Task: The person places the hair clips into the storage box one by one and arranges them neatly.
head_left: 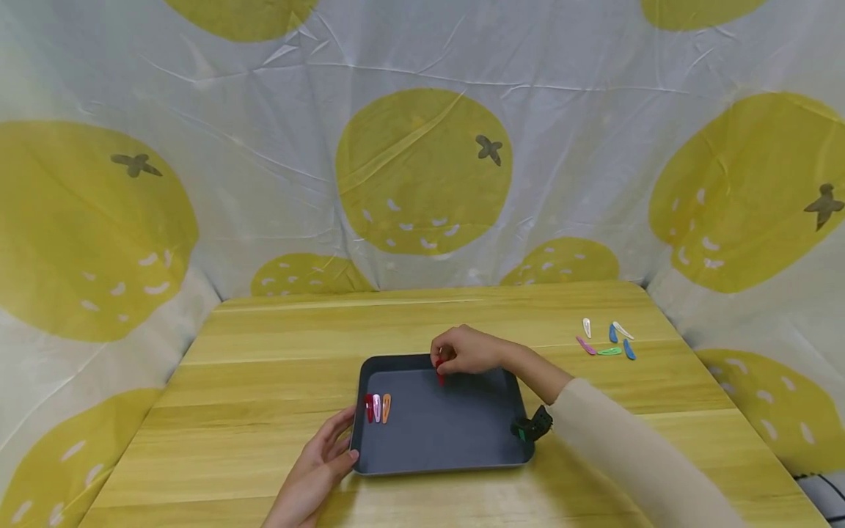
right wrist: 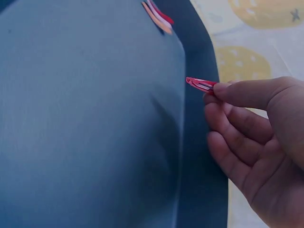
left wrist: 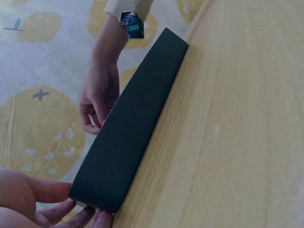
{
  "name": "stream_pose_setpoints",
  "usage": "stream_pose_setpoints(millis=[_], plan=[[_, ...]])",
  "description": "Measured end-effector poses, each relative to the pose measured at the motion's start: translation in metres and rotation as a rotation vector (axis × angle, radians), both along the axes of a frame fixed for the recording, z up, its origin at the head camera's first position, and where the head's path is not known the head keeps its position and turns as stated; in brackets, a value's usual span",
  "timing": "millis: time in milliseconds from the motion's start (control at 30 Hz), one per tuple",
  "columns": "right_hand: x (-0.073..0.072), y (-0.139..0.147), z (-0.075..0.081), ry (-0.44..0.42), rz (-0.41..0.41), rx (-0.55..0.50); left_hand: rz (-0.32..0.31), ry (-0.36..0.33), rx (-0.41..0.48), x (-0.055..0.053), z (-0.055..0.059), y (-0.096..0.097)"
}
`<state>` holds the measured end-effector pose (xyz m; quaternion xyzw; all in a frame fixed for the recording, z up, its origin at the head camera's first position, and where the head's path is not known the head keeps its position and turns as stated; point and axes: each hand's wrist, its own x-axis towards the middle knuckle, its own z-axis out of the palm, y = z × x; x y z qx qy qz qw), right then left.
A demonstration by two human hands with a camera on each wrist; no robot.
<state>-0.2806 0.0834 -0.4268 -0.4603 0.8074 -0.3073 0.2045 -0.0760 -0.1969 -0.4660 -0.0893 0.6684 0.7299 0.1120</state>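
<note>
My right hand (head_left: 470, 350) pinches a red snap hair clip (right wrist: 201, 84) between thumb and forefinger, above the far side of a dark grey tray (head_left: 455, 433). In the right wrist view the clip points inward over the tray's wall. With thumb at the rim and fingers around the outside, my left hand (head_left: 323, 451) grips the tray's near left corner. Inside the tray at the left, a dark red clip (head_left: 370, 408), a pale pink clip (head_left: 377, 408) and an orange clip (head_left: 386, 408) lie side by side in a row.
On the wooden table (head_left: 264, 352) at the back right lie several more hair clips: a white one (head_left: 587, 328), a blue one (head_left: 629, 349), a green one (head_left: 609, 352) and a magenta one (head_left: 584, 345) among them. A fruit-patterned curtain (head_left: 568, 169) hangs behind.
</note>
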Motion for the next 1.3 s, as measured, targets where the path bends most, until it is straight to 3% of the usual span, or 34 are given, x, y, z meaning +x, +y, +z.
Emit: stream_pose_setpoints(millis=[467, 867, 1300], plan=[[0.014, -0.05, -0.011, 0.022, 0.15, 0.064, -0.016, -0.008, 0.012, 0.0, 0.001, 0.0], [0.021, -0.074, -0.015, -0.01, 0.126, 0.115, -0.004, -0.009, 0.008, 0.0, 0.001, 0.0], [0.02, -0.083, -0.022, 0.083, 0.127, 0.181, -0.013, -0.023, 0.004, -0.002, 0.0, -0.001]])
